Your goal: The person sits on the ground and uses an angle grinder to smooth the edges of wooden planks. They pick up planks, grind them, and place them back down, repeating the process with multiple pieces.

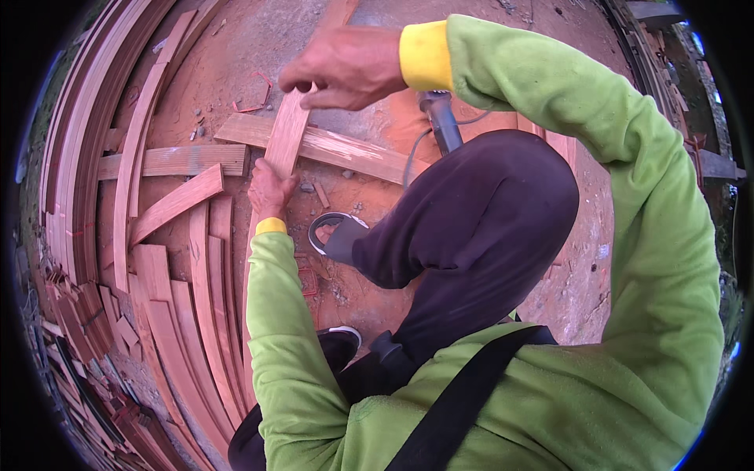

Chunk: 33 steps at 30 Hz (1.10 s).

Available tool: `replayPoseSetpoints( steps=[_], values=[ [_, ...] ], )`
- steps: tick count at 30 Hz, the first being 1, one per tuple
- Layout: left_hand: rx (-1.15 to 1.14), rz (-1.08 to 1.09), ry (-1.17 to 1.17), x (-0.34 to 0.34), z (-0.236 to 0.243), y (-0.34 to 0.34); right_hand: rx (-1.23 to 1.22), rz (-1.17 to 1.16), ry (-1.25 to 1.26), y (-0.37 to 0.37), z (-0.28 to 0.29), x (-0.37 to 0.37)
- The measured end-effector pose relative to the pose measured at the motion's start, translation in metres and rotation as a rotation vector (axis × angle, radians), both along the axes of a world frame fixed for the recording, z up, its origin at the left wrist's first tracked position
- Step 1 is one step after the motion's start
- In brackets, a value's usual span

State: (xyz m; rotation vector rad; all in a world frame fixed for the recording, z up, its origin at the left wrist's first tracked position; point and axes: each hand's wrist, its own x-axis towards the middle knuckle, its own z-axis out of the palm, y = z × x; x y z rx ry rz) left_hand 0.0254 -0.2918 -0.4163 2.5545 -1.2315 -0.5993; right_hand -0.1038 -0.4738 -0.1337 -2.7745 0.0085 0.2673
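Observation:
A long reddish wooden plank (pixel 287 137) runs lengthwise between my arms, from past my right hand down toward my body. My left hand (pixel 272 188) is closed on it at about its middle. Higher up, my right hand (pixel 345 67) grips the same plank with curled fingers, partly hiding it. Beyond the plank, a pale board (pixel 357 153) lies crosswise on the ground. A dark cylindrical power tool (pixel 441 118) with a cord sits just right of that board, partly hidden behind my raised knee.
Stacks of long planks (pixel 75 165) and loose boards (pixel 200 298) cover the left side, with short offcuts lower left. My sandalled foot (pixel 330 231) is on the dusty ground (pixel 369 204) among stones and scraps. More timber (pixel 652 55) lies along the far right edge.

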Motion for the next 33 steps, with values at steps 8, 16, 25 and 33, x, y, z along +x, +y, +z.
replayPoseSetpoints(
  steps=[8, 16, 25, 33],
  values=[
    [0.039, 0.009, 0.005, -0.011, 0.0, -0.005, -0.037, -1.375, -0.026, -0.063, -0.199, -0.248],
    [0.099, 0.052, -0.018, -0.003, 0.006, 0.004, 0.079, -1.542, 0.035, -0.004, -0.263, -0.243],
    [0.095, 0.034, -0.031, -0.006, 0.005, -0.004, 0.355, -1.568, 0.033, -0.025, -0.266, -0.255],
    [0.02, 0.003, -0.128, -0.01, 0.008, 0.004, 0.283, -1.536, 0.033, -0.029, -0.264, -0.251]
  ],
)
